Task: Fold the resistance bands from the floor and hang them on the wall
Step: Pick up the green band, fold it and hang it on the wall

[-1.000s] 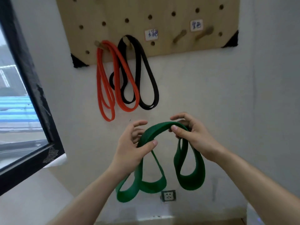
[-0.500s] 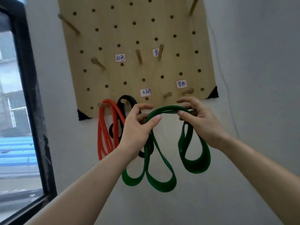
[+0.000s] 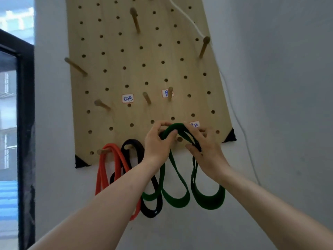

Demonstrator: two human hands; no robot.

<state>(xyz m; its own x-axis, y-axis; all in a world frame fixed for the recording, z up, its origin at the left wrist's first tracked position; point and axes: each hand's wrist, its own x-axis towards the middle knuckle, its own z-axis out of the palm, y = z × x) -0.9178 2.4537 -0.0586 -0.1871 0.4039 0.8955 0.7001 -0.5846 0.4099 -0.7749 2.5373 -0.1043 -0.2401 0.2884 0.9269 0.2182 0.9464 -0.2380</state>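
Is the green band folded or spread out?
Folded: the green band hangs in several loops, top gripped by left hand and right hand.

Soft, even daylight, moderately bright. The source looks to be the window far left of the fingers, its panes washed out to pale blue-white, its dark frame nearly without detail. The wall right of the fingers reads flat grey, dimmer toward the upper corner. Shadows are weak and soft-edged on the pegboard above the fingers. The green band loops below the fingers go almost black in their folds. Wide-angle stretch: board sides converge upward, forearms swell toward the bottom corners. Overall slight softness; left hand and right hand smeared at the knuckles, label handwriting fuzzy.
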